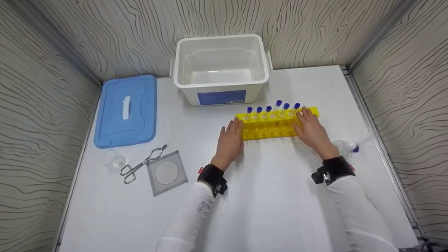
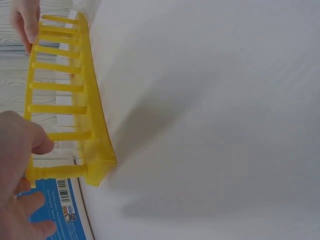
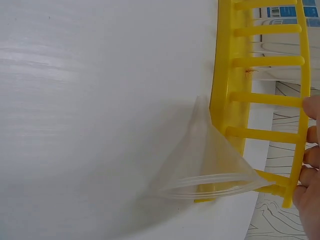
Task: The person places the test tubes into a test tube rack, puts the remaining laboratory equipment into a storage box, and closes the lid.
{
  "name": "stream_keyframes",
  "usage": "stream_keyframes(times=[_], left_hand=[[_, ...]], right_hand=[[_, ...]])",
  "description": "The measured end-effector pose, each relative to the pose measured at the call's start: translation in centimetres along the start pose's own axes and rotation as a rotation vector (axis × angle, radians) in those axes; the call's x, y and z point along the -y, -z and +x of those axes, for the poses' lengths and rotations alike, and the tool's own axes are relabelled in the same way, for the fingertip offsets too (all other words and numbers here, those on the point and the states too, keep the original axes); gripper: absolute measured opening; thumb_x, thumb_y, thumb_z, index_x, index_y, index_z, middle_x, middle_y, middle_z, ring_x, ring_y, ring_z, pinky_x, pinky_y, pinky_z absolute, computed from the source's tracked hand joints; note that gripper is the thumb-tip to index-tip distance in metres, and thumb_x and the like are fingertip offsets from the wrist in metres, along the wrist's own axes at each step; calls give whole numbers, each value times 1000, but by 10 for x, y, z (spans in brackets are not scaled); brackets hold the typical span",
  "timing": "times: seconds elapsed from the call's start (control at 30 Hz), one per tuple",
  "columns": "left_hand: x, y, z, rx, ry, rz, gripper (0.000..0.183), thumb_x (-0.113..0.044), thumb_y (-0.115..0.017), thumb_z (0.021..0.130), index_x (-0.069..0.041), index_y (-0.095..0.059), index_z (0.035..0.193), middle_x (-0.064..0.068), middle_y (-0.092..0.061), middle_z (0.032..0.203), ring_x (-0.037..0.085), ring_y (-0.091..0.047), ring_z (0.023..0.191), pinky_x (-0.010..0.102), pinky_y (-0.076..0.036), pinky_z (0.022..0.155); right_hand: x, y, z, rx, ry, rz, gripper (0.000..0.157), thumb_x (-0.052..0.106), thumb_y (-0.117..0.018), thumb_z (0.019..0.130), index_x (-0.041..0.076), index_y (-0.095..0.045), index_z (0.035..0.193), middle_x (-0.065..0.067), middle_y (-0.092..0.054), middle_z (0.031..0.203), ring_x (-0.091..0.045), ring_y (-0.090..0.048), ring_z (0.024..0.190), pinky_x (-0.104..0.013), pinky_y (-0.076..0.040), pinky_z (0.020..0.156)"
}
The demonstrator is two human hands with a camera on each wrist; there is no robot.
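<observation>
A yellow test tube rack (image 1: pixel 269 129) lies across the table in front of the white bin, between my hands. Several clear test tubes with blue caps (image 1: pixel 279 103) stand in its row of holes, one higher than its neighbours. My left hand (image 1: pixel 229 145) grips the rack's left end, the thumb (image 2: pixel 42 142) at its upper bar in the left wrist view. At the right end, my right hand (image 1: pixel 313 131) holds the upper edge, its fingers (image 3: pixel 311 155) curled over the bar. Whether the rack touches the table is unclear.
The open white bin (image 1: pixel 222 84) stands at the back, its blue lid (image 1: pixel 140 112) lying left. Metal tongs (image 1: pixel 143 163), a gauze square (image 1: pixel 183 176) and a small clear vessel (image 1: pixel 118 161) lie front left. A clear funnel (image 3: pixel 220 155) is beside the rack's right end.
</observation>
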State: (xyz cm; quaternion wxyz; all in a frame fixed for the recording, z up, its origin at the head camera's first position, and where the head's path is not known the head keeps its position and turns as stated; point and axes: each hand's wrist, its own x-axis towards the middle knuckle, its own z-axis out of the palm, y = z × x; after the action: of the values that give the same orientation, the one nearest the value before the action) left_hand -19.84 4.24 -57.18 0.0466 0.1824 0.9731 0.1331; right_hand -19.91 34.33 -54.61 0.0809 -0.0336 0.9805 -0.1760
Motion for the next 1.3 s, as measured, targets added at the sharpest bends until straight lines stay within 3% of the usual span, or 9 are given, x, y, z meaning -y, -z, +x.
stream_keyframes(times=[0.33, 1.3], left_hand=[[-5, -1, 3, -4, -27, 16, 63, -24, -54, 100, -11, -29, 157, 9, -28, 164, 26, -36, 149, 49, -33, 121], [-22, -4, 6, -3, -35, -20, 58, -24, -48, 103, -16, -30, 157, 6, -28, 165, 27, -36, 149, 51, -34, 120]], right_hand=[[-7, 4, 0, -1, -11, -14, 63, 30, -44, 104, -7, -27, 152, -32, -13, 162, -50, -13, 150, -64, -16, 120], [-22, 7, -6, -4, -57, 7, 62, 26, -42, 105, -7, -21, 154, -31, -7, 163, -49, -9, 151, -64, -12, 121]])
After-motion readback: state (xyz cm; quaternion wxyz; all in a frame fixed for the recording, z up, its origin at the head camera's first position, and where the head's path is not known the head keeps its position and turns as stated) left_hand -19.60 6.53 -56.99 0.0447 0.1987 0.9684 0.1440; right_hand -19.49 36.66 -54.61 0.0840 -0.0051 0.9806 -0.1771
